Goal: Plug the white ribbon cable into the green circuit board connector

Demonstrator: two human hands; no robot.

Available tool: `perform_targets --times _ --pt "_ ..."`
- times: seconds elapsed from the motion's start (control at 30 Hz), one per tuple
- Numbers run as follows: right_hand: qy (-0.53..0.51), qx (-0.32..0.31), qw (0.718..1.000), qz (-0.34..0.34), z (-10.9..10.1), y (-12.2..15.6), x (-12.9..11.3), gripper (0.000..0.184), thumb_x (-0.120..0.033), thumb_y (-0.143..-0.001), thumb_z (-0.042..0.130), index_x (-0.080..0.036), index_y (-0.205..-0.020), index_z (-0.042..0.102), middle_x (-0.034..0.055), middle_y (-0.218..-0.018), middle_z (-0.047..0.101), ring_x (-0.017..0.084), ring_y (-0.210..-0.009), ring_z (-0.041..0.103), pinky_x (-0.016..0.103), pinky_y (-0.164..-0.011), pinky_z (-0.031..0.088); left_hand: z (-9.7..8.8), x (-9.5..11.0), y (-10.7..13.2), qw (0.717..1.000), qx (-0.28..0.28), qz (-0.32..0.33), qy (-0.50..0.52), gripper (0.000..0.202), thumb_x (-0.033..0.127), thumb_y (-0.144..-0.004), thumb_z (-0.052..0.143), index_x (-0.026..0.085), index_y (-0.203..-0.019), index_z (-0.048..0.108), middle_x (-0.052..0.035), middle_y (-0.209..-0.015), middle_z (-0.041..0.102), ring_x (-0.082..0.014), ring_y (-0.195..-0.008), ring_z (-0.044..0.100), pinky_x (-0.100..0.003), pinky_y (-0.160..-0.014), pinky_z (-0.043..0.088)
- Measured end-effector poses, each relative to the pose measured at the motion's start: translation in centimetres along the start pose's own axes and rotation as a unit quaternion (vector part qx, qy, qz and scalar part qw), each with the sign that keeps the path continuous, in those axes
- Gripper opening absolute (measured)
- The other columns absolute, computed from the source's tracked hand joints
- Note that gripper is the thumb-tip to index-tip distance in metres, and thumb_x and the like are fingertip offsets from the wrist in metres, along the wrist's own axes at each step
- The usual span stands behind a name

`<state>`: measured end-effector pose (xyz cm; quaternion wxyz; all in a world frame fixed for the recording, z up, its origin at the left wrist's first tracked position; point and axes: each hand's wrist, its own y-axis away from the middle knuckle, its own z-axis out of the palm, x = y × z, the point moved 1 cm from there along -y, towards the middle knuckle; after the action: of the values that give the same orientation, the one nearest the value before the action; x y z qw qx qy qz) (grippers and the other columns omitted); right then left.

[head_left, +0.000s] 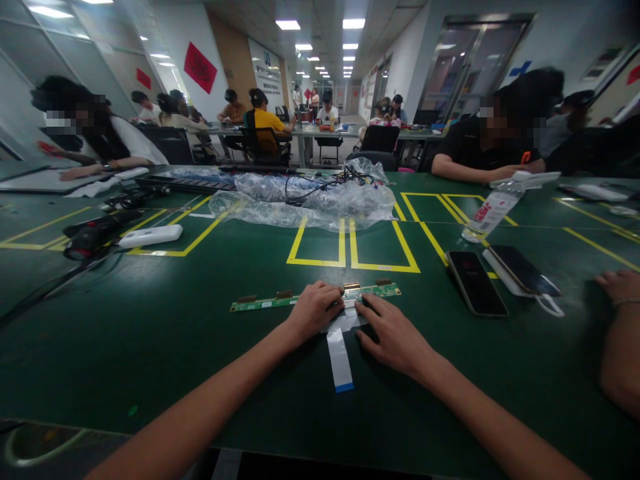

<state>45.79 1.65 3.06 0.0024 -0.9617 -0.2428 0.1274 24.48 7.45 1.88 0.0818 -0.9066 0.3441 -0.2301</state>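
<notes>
A long, narrow green circuit board [265,304] lies on the table in front of me, brown tabs along its far edge. My left hand [316,310] is over its middle, fingers bent and closed at the board. From the right, my right hand [395,335] reaches in with fingers and thumb apart, its fingertips touching near the board's middle connector. A white flat ribbon cable [340,360] with a blue end runs toward me between the hands. Around its upper part is a pale, see-through piece; the fingers partly cover where the cable meets the board.
Crumpled clear plastic wrap [310,200] with black cables lies beyond the yellow tape outlines. Phones [477,283] and a tilted bottle [493,212] are at the right, near another person's arm [623,340]. A black device [97,235] with a cord lies left. People sit across the table.
</notes>
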Motion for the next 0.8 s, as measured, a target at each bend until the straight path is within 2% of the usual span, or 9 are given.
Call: perform_targets --times 0.33,0.6,0.8 --pt "0.0 0.003 1.0 -0.002 -0.17 0.01 -0.06 0.058 -0.042 -0.092 0.052 -0.015 -0.144 0.05 0.0177 -0.152 0.043 0.033 -0.14 0.039 0.052 -0.114 0.034 0.38 -0.02 -0.08 1.0 0.01 -0.002 -0.004 0.009 0.026 -0.092 0.06 0.021 -0.089 0.067 -0.0049 -0.114 0.071 -0.0224 -0.098 0.058 -0.038 -0.082 0.047" --pt "0.0 0.011 1.0 -0.003 0.2 -0.05 0.12 0.058 -0.041 -0.091 0.051 -0.018 -0.144 0.049 0.0152 -0.152 0.043 0.034 -0.14 0.038 0.054 -0.113 0.034 0.25 0.23 -0.24 1.0 -0.001 -0.004 -0.011 0.008 0.025 -0.093 0.058 0.02 -0.09 0.065 -0.0046 -0.114 0.071 -0.0227 -0.098 0.058 -0.037 -0.08 0.048" --pt "0.013 0.003 1.0 -0.006 -0.14 -0.23 0.05 0.058 -0.04 -0.091 0.052 -0.015 -0.143 0.051 0.0187 -0.151 0.043 0.034 -0.139 0.039 0.053 -0.113 0.034 0.27 0.29 -0.27 1.0 0.006 -0.002 -0.009 0.007 0.023 -0.092 0.06 0.02 -0.089 0.065 -0.004 -0.113 0.071 -0.0224 -0.098 0.059 -0.037 -0.082 0.048"
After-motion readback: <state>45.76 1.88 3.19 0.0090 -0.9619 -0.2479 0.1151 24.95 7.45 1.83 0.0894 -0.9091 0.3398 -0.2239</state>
